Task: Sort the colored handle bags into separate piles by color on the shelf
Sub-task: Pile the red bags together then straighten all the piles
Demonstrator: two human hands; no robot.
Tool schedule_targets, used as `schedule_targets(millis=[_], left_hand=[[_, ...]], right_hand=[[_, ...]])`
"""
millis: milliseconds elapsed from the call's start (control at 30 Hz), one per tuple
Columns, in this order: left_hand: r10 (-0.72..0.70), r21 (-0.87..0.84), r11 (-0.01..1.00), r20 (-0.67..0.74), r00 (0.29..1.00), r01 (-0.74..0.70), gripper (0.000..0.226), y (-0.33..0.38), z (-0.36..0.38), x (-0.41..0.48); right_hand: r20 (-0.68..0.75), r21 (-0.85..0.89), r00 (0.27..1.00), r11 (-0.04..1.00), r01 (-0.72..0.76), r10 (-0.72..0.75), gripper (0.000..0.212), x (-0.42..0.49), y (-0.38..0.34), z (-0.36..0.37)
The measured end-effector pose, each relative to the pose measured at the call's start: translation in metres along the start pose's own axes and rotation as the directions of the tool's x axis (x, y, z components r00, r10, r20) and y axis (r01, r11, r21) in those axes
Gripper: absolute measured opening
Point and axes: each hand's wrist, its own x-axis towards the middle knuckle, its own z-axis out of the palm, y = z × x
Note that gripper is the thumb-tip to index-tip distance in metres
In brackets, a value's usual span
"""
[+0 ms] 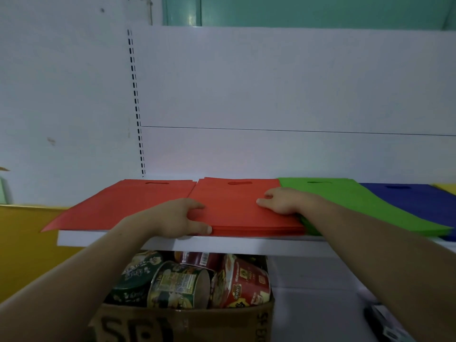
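Left grip and right grip clasp the red stack — white shelf, white back panel.

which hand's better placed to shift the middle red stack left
Probably left: the left hand grips the red stack at its front-left edge, nearest the left red bags; the right hand rests atop it by the green pile.

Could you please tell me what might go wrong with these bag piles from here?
The red stack, gripped by the left hand, sits at the shelf lip; it could slip into the box below. Its right side meets the green pile under the right hand; shifting may mix colors. The left red pile overhangs, too.
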Motion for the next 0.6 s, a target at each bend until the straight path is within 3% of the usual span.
schedule_targets(millis=[167,300,600], left_hand=[[-0.052,-0.025,0.998,-0.055,0.997,0.051,0.110,0.006,-0.008,-0.008],[-0.100,-0.055,0.994,-0.155,0.983,0.093,0.080,-0.002,-0.006,-0.016],[-0.177,-0.069,0.984,-0.238,0.955,0.165,0.074,-0.067,-0.020,-0.043]], right_hand=[[-0.044,-0.009,0.998,0.999,0.041,-0.042,0.067,0.002,-0.002,-0.014],[-0.086,-0.046,0.990,0.994,0.104,-0.108,0.066,0.005,-0.016,-0.022],[-0.083,-0.051,0.978,0.981,0.187,-0.191,0.065,0.018,-0.092,-0.018]])
